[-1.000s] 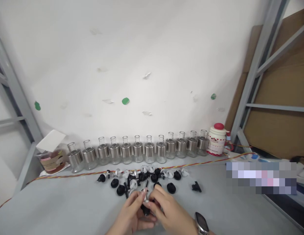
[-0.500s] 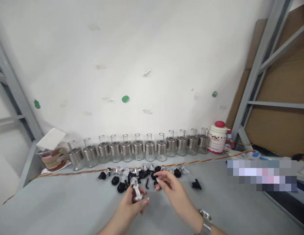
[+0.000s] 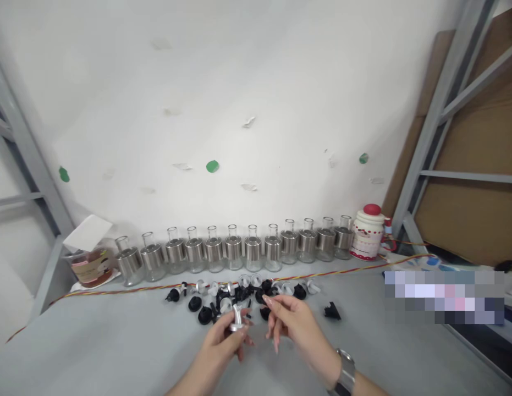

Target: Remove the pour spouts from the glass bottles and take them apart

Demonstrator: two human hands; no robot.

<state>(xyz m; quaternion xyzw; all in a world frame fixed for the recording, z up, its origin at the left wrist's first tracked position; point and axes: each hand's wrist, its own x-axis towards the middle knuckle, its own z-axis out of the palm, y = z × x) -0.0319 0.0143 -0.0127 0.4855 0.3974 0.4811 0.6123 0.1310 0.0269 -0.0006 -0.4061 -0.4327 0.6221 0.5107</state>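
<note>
My left hand [image 3: 227,336] is closed around a small silver piece with a round flange and a narrow neck [image 3: 237,319], the flange lying by my thumb. Just to the right, my right hand [image 3: 292,319] has thumb and forefinger drawn together, the other fingers hanging down; anything between the tips is too small to make out. Beyond both hands lies a loose cluster of black round caps [image 3: 205,315] and clear flanged pieces [image 3: 225,305]. A black cap [image 3: 264,313] is partly hidden behind my right fingers.
A row of glass bottles with steel sleeves [image 3: 253,250] stands along the wall. Before it runs a red-yellow twisted cord [image 3: 157,283]. A white-and-red jar [image 3: 368,234] stands right, a labelled tub [image 3: 92,269] left. A black part [image 3: 332,311] lies apart on the grey table [image 3: 115,346].
My left hand has shifted slightly right, turning the silver piece more upright. My right hand has moved a little lower, its lower fingers now hanging down.
</note>
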